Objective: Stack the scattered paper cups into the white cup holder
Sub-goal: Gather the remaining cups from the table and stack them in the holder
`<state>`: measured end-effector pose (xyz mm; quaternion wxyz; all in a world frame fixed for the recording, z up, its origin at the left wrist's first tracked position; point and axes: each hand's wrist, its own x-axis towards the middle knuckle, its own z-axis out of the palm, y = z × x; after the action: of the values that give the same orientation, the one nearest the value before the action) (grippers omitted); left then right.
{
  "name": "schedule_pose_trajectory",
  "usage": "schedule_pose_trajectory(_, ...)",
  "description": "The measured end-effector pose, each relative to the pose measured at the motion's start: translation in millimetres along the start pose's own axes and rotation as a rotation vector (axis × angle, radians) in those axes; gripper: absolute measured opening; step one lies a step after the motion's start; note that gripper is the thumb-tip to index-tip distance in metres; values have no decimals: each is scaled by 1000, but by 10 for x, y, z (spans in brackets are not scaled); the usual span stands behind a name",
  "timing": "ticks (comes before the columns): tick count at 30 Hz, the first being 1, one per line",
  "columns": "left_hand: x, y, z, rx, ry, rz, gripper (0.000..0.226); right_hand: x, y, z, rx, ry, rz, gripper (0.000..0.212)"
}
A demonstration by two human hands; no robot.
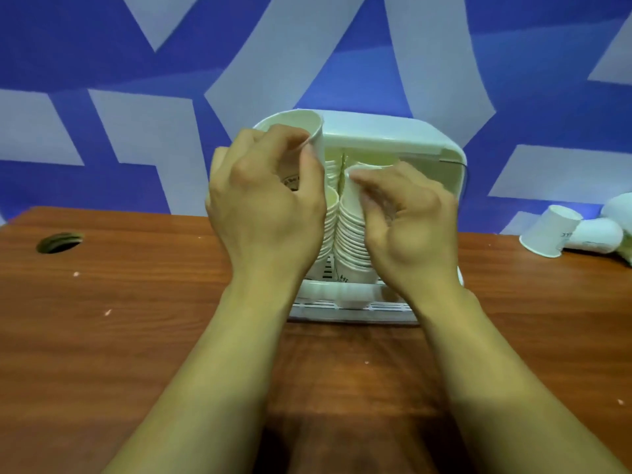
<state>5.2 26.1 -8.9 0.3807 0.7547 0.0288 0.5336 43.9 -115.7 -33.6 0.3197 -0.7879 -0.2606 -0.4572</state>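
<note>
while two tall columns of nested cups stood inside the white cup holder at the back of the counter, both bare hands were up at its open front. the left grip pinched a paper cup by its wall, thumb and fingers curled round it. the cup's mouth was tilted up near the holder's top left corner, above the left stack. the right grip pinched a second cup near its rim, on or just over the right stack; whether it was fully seated could not be told. most of the job looked done. left to do, by my reading, were these two cups and at least two loose cups tipped over at the counter's far right, well apart from the holder, with perhaps more cut off by the frame.
</note>
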Motion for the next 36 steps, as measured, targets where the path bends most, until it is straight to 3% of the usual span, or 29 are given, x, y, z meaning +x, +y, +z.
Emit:
schedule_pose_trajectory(9,-92,21,41,54,-30,50,16,-156,17,-82,10,-178,42,21)
schedule_pose_trajectory(17,-262,-94,179,187,-315,-2,24,-176,31,-70,62,-170,66,21)
schedule_pose_trajectory(27,-319,-78,192,341,-354,-86,25,-183,27,-54,57,-167,78,21)
schedule_pose_trajectory(36,-352,-37,165,461,-392,6,28,-193,19,-57,21,-166,101,23)
